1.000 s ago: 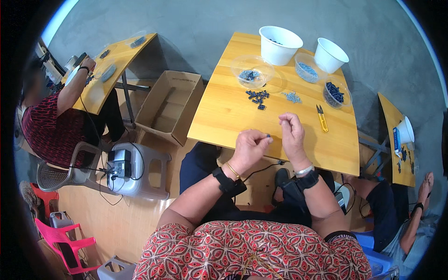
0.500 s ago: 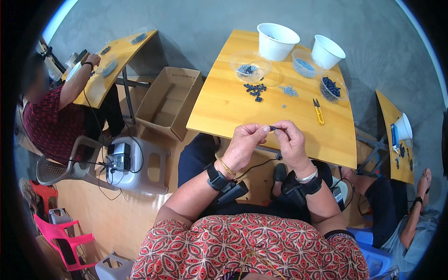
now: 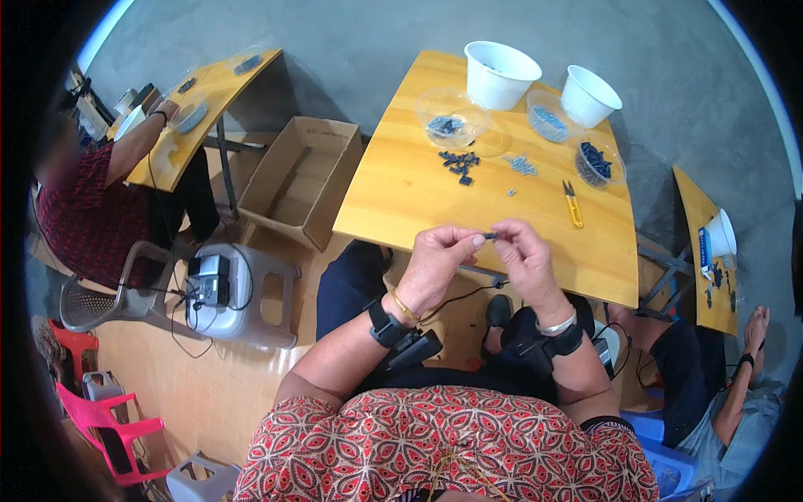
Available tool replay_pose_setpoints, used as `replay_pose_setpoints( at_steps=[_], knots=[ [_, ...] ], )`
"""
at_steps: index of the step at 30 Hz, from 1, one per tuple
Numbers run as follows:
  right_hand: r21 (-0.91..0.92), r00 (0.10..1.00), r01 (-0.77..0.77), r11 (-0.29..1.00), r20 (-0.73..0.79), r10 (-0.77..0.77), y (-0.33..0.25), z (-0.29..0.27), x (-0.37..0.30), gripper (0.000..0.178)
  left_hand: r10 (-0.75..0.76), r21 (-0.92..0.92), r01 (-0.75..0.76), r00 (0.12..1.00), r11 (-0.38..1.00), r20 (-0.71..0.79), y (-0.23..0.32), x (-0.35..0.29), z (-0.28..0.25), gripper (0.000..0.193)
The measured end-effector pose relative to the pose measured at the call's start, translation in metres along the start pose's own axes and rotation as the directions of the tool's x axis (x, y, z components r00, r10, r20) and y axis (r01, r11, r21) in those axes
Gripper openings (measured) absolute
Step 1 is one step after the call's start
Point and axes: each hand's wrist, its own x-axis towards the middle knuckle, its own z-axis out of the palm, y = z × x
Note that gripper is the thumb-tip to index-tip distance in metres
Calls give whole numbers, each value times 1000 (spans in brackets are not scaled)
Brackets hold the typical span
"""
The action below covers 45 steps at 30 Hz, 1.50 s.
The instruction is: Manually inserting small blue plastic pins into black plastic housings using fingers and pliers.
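Over the near edge of the yellow wooden table point(image 3: 393, 201), a small dark plastic part point(image 3: 491, 236) is pinched between thumb and fingers of my left hand point(image 3: 437, 263). My right hand point(image 3: 529, 263) closes its fingertips on the part's other end. Beyond them lie a loose pile of dark parts point(image 3: 458, 164), a small heap of grey-blue pieces point(image 3: 520, 165) and one stray grey piece point(image 3: 511, 192). Yellow-handled thread snips point(image 3: 573, 206) rest at the right, blades pointing away. The exact shape of the held part is too small to make out.
Clear bowls point(image 3: 452, 117) of small parts and two white tubs point(image 3: 502, 77) stand toward the far side. An open cardboard box point(image 3: 299, 180) sits on the floor left of the table. Other people work at tables on both sides.
My right fingers have shifted around the end of the dark part, showing more of it. Both hands stay nearly in place. The person at left has moved a hand slightly.
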Motion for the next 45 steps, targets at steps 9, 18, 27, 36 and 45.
replay_pose_setpoints(
  at_steps=[9,18,27,36,45],
  knots=[
    [-495,932,104,862,-254,-258,29,-101,61,8,18,157,-5,996,988,-87,-10,8,-27,16],
    [-730,962,115,673,-86,-258,77,-131,122,15,114,236,-96,991,967,-63,-13,26,-37,15],
    [-580,951,274,767,279,-129,63,2,112,6,39,170,-36,999,985,-15,-12,29,-46,14],
    [-643,941,301,705,320,-110,73,21,119,8,11,145,-10,1000,989,-5,-11,30,-48,15],
    [-732,948,293,615,308,-85,76,8,111,5,-13,152,12,1000,988,2,-9,33,-46,18]
  ],
)
